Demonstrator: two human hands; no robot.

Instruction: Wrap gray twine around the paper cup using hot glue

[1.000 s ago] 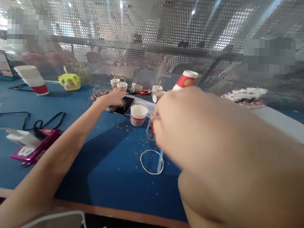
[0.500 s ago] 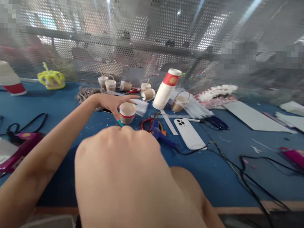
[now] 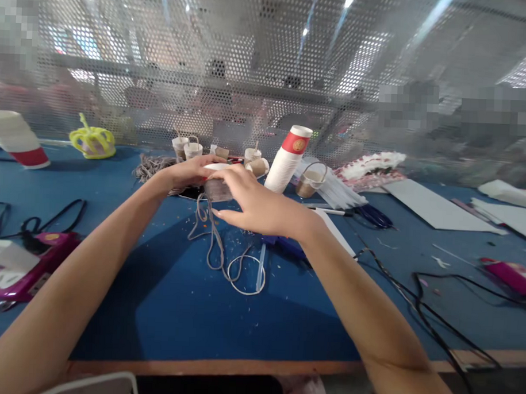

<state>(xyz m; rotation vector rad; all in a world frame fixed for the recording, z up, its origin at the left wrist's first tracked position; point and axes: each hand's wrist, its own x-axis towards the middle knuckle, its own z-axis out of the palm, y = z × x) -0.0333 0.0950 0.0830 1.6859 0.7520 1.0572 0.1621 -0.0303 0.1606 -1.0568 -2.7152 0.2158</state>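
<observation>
A small paper cup [image 3: 216, 189] with a white rim is between my hands, partly hidden by them. My left hand [image 3: 192, 171] is at its left side, with the fingers around the rim. My right hand [image 3: 263, 203] reaches across from the right, fingertips at the rim and thumb stretched out apart, lower down. Grey yarn [image 3: 218, 253] hangs or lies in loops from beside the cup down onto the blue table. Near its lower end are a white loop [image 3: 246, 292] and a clear glue stick [image 3: 260, 269]. Behind my right wrist, a blue glue gun [image 3: 289, 247] is partly covered.
A stack of paper cups [image 3: 285, 160] leans behind my right hand. Several small cups stand at the back, beside a yarn bundle [image 3: 149, 167]. On the right are a small bucket-like cup [image 3: 312, 180], white sticks [image 3: 332, 188], white board [image 3: 439, 206] and black cables [image 3: 419, 294].
My right hand has moved away from close to the camera, forward to the cup. Its fingers have opened out. The yarn loops on the table have come into view.
</observation>
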